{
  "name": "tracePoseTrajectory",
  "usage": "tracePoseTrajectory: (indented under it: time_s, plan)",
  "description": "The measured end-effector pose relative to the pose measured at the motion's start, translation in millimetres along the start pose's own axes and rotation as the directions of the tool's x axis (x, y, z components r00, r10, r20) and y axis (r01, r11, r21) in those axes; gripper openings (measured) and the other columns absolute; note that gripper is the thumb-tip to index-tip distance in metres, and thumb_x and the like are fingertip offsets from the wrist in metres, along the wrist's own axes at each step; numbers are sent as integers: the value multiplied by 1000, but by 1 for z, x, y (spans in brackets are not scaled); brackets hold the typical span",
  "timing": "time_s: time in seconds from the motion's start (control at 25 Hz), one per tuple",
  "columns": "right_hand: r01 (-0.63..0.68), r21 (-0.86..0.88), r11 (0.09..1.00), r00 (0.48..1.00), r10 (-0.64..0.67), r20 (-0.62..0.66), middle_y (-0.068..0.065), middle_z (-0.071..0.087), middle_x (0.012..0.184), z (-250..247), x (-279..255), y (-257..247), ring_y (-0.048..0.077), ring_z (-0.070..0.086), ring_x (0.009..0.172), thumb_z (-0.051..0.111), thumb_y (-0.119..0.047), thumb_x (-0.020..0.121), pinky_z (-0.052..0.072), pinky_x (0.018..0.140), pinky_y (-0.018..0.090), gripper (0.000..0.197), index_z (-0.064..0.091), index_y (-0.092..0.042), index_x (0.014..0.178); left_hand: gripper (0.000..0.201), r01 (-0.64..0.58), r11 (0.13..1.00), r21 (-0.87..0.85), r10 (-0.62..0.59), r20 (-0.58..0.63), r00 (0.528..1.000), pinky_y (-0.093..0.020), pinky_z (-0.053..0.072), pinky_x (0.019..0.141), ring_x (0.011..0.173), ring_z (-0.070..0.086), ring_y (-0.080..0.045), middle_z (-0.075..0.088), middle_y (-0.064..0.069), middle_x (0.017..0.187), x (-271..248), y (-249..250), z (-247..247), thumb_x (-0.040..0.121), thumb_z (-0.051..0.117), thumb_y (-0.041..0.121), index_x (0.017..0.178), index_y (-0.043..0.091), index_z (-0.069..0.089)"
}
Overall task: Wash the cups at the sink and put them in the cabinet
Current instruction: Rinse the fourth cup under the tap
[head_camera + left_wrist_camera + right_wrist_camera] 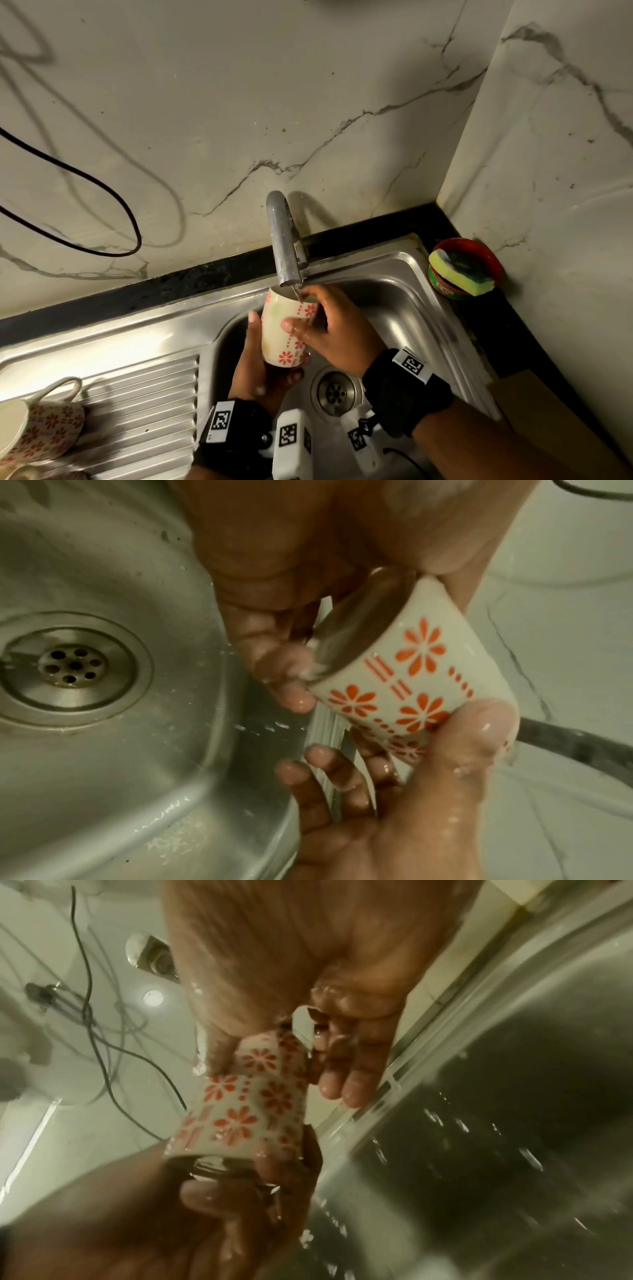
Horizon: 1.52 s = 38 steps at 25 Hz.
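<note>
Under the curved metal tap (283, 240), the left hand (263, 370) cradles a glossy, red-flowered ceramic cup (286, 329), fingers curled round its base. The right hand (337, 329) clasps its side, and tap water runs into its mouth.

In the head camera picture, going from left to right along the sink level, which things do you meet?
Cup lying on the drainboard → left hand → cup under the tap → right hand → sponge on the red tub.
</note>
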State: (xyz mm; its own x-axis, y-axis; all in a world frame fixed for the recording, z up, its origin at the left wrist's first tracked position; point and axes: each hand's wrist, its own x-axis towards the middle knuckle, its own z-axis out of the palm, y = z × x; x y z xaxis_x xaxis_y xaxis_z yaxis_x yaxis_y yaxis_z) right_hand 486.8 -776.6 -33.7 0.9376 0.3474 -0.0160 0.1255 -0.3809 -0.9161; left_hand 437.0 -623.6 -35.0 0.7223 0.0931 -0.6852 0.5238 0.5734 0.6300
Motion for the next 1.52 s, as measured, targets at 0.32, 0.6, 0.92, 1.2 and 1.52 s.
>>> tracePoseTrajectory:
  time_s: [0.32,0.6,0.92,1.2,1.52]
  plan:
    - [26,-2,1000,999,-26,-43,-9,53,114,10,-12,0,0,58,104,69,-50,89,51,82,15,34,68,-24,112,62,-151,983,-107,156,39,987,-27,54,49,70,65,-24,69,-18,92,-1,7,-6,88,54,54,125,5,60]
    - [91,167,982,995,-94,11,-2,71,107,19,-11,-1,7,65,103,70,-36,91,55,86,27,27,71,-9,95,45,-126,987,-100,128,19,992,-47,59,79,95,71,-34,71,-17,116,-8,6,-12,93,56,43,132,20,61]
    - [-50,248,967,995,25,101,0,76,107,26,-12,0,9,71,101,55,-68,88,58,90,33,58,72,-17,110,48,-148,983,106,148,7,989,-45,56,75,91,71,-31,75,-14,105,-18,-3,-8,84,60,62,113,26,74]
    - [-56,220,974,991,27,132,-1,75,106,26,-12,-7,6,70,95,63,-48,94,56,84,19,35,69,-17,108,45,-49,998,34,49,15,999,-35,57,58,80,70,-29,75,-16,94,-16,7,-14,90,53,56,93,21,80]
    - [-65,139,988,985,41,169,5,76,109,17,-6,-7,14,72,98,65,-52,90,59,89,37,46,72,-12,111,54,-53,998,39,55,-42,998,-41,61,64,89,71,-34,74,-18,108,-13,0,-13,88,50,61,117,20,69]
